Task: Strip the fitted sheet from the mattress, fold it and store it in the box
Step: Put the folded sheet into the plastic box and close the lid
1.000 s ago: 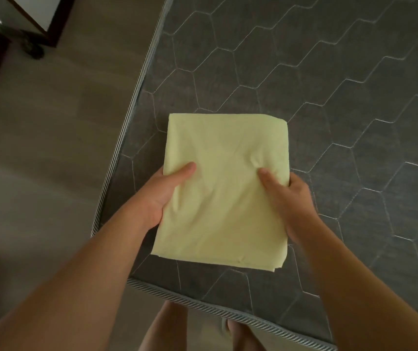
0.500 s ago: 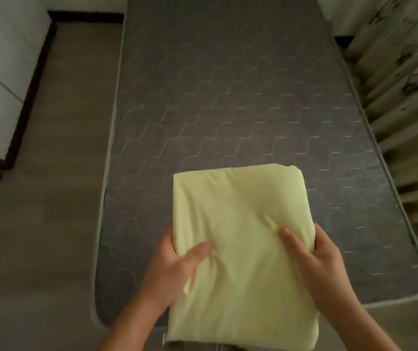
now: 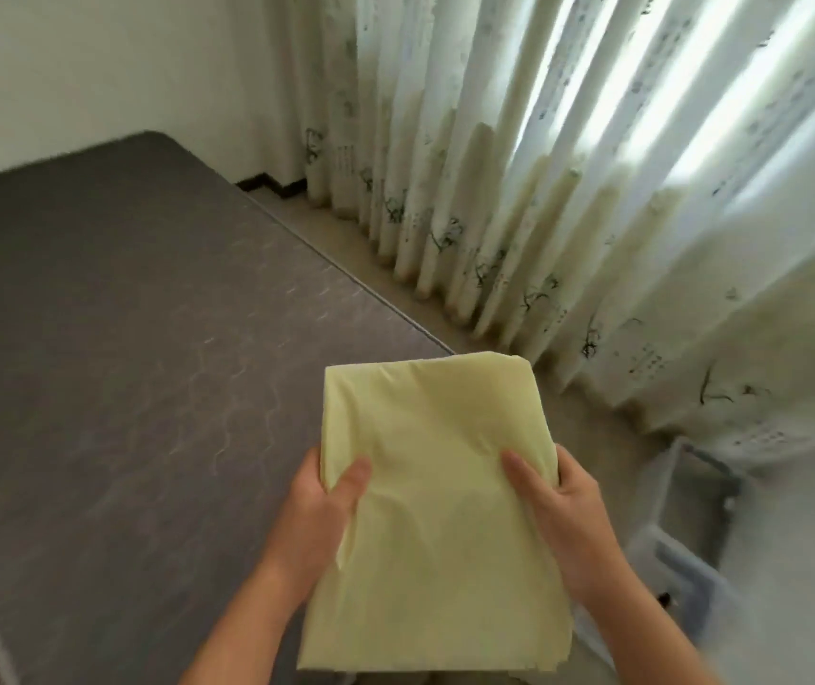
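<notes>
The pale yellow fitted sheet (image 3: 437, 511) is folded into a thick rectangle and held up in the air in front of me. My left hand (image 3: 319, 516) grips its left edge, thumb on top. My right hand (image 3: 561, 506) grips its right edge the same way. The bare grey quilted mattress (image 3: 113, 368) fills the left half of the view, with the sheet hanging past its right corner. A clear plastic box (image 3: 692, 551) stands on the floor at the lower right, blurred and partly hidden by my right arm.
Long white curtains (image 3: 568, 190) with a dark print hang along the right side down to the floor. A narrow strip of beige floor (image 3: 375, 274) runs between mattress and curtains. A white wall (image 3: 99, 66) closes the back.
My view has swung right, from the length of the mattress to the curtains and the box. Both hands keep the same grip on the folded sheet, which has been carried right, off the mattress.
</notes>
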